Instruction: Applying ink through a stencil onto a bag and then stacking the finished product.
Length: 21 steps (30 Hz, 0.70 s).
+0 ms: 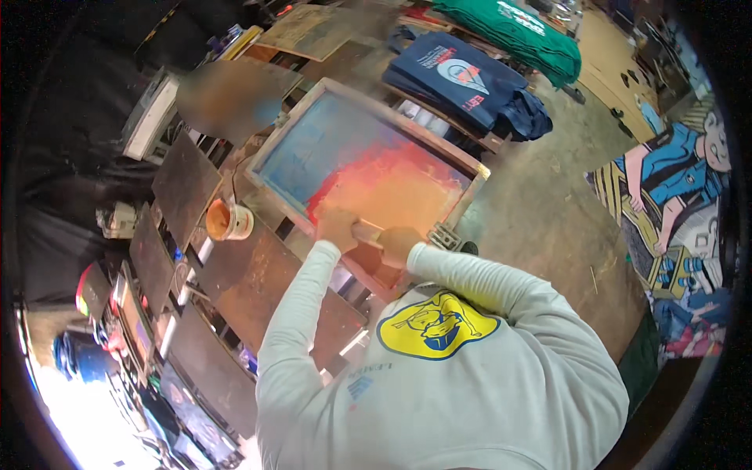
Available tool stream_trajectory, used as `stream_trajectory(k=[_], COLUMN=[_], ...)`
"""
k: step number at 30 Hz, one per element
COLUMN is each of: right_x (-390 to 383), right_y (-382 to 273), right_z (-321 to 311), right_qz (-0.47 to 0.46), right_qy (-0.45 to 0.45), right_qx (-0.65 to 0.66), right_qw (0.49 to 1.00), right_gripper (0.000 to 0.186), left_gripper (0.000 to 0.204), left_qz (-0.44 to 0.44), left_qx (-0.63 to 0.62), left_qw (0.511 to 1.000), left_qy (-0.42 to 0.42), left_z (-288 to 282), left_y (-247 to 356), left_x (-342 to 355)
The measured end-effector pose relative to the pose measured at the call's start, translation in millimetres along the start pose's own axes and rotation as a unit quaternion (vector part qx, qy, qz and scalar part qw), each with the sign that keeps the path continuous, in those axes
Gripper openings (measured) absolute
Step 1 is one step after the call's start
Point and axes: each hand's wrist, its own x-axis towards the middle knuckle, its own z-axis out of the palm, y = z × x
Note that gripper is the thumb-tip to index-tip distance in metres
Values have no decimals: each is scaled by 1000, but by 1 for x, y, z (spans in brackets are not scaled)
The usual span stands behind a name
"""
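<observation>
Over the near end of a wooden frame (403, 124), your left hand (337, 227) and right hand (401, 246) clasp a squeegee (366, 233) set between them, orange ink (399, 196) spread just ahead and a bucket (242, 223) standing to their left.

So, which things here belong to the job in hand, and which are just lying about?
In the job:
bar, held by the left hand and right hand
wooden frame
orange paint inside it
bucket, probably, given its matching orange

Apparently just lying about:
stacked blue shirts
stacked green shirts
cartoon panel
</observation>
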Motion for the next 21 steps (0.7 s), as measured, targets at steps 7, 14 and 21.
stream_trajectory(k=[7, 14, 21], right_x=[109, 101, 48], right_y=[39, 60, 94], right_z=[-42, -25, -68], right_qz=[-142, -204, -305], right_qy=[-35, -5, -116], right_qx=[-100, -122, -140], right_qw=[984, 971, 935], right_gripper=[28, 29, 37], left_gripper=[18, 45, 43], left_qz=[-248, -394, -416], left_qx=[32, -19, -42], left_qw=[968, 919, 902], left_qy=[-34, -2, 107], left_z=[-21, 11, 39], left_y=[-23, 37, 141], left_x=[37, -9, -27])
